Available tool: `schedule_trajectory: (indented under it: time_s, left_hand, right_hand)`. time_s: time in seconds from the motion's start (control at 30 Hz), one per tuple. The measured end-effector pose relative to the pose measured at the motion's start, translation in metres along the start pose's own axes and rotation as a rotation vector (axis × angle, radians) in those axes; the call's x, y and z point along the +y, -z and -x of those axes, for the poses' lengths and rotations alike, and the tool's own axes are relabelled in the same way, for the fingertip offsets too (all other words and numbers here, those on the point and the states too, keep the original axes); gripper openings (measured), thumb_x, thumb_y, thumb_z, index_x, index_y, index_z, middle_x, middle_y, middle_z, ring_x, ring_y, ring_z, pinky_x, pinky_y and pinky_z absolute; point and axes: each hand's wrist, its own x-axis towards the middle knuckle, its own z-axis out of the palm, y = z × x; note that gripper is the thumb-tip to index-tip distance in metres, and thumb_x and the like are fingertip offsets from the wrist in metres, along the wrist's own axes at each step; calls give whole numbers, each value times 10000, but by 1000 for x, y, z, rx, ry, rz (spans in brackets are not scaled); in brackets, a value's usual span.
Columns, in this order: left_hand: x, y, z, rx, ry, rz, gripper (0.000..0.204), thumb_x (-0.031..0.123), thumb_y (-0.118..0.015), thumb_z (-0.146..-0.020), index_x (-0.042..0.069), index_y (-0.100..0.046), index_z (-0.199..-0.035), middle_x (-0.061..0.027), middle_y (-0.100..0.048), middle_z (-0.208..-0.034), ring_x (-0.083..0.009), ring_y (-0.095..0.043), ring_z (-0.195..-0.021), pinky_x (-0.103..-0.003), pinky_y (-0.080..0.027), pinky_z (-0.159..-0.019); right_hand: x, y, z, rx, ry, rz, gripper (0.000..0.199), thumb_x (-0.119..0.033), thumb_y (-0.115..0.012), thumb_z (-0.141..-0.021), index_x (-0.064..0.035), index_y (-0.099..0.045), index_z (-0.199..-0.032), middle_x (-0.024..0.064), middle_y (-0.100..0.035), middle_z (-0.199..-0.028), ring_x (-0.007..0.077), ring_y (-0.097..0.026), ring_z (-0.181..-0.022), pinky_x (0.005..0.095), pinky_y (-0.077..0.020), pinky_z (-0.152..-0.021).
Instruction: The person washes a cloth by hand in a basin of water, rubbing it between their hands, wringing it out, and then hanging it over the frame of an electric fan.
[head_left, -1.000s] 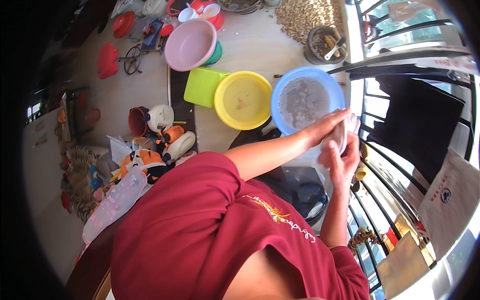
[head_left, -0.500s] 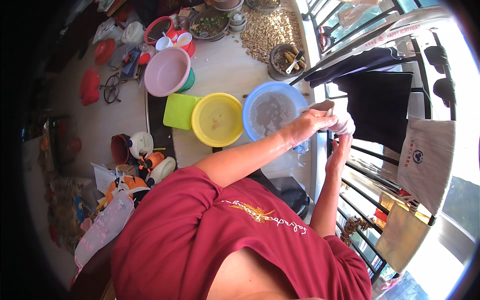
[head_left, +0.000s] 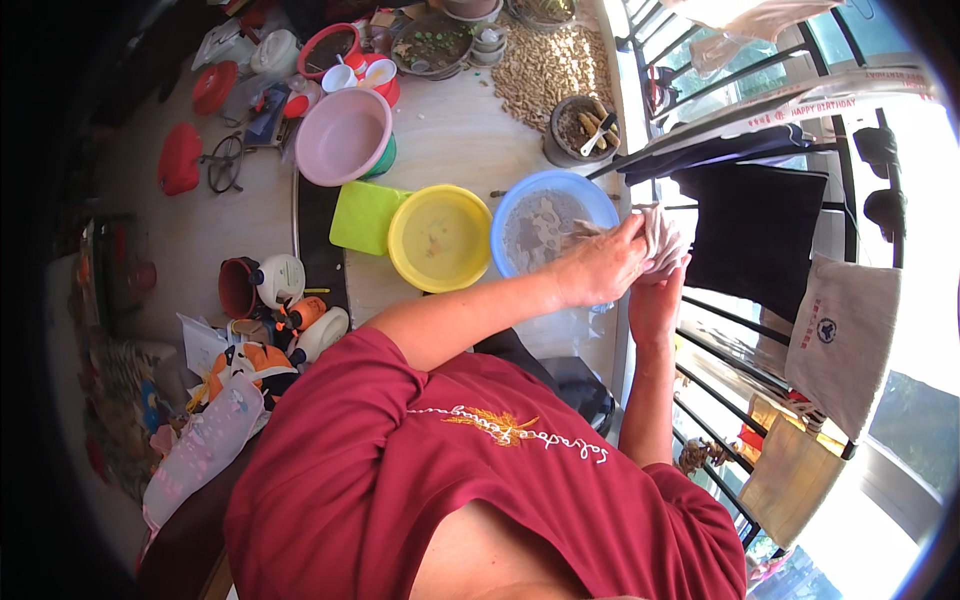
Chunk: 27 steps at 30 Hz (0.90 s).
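A wet, bunched-up pale grey cloth (head_left: 664,240) is gripped between my two hands beside the rim of the blue basin (head_left: 556,176). My left hand (head_left: 600,264) reaches across from the left with its fingers closed around the cloth. A loose end of the cloth seems to stick out on the basin side of that hand. Below the bundle, my right hand (head_left: 656,302) points upward and clasps it from underneath; some of its fingers are hidden behind the fabric. Cloudy, foamy water (head_left: 530,228) fills the blue basin.
A yellow basin (head_left: 440,190) with water touches a lime-green stool (head_left: 362,218). Farther off stand a pink basin (head_left: 342,135) and a soil-filled pot (head_left: 572,140). Black railings (head_left: 735,385) on the right carry dark clothes (head_left: 755,230) and a beige cloth bag (head_left: 840,330).
Both hands have shifted a little left, toward the blue basin. The cloth, earlier stretched out to the right, is now more gathered between them.
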Motion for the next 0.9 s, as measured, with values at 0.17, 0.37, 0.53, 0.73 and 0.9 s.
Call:
schedule_trajectory:
  time_s: [0.17,0.37,0.53,0.73,0.9]
  left_hand:
    - [25,8,-6,-64,344,420,358,245,-441,-928,-3,-392,-1181,-263,-506,-1110,-379,-575,-977,-428,-468,-796]
    - [3,-16,1,61,-45,-265,258,238,-613,-791,13,-642,-913,-167,-394,-1242,-319,-442,-1136,-384,-478,-881]
    - [8,-13,2,17,69,-182,278,257,-616,-788,-3,-589,-881,-167,-564,-857,-350,-612,-709,-421,-509,-664]
    - [-43,-8,-7,222,429,397,241,203,-638,-708,-22,-627,-792,-130,-639,-732,-187,-611,-697,-347,-482,-611]
    - [-84,-16,10,403,530,406,410,219,-716,-626,-33,-583,-921,-158,-625,-826,-203,-586,-747,-347,-476,-664]
  right_hand:
    - [-14,-6,17,199,-78,315,649,-507,-212,-974,-23,-283,-1400,113,-370,-1407,215,-355,-1291,367,-250,-1070]
    - [-5,20,25,73,-63,437,751,-580,-180,-950,-1,-211,-1427,146,-301,-1446,237,-273,-1339,363,-153,-1106]
    - [-2,44,10,-28,74,167,636,-469,-222,-986,-4,-223,-1420,152,-309,-1436,244,-300,-1327,361,-198,-1095]
    - [-15,47,9,300,199,430,606,-322,-478,-949,-24,-237,-1418,158,-419,-1352,258,-419,-1235,356,-348,-1005]
    - [-22,79,17,0,27,470,548,-99,-615,-832,-2,-412,-1332,144,-556,-1139,219,-569,-971,325,-447,-875]
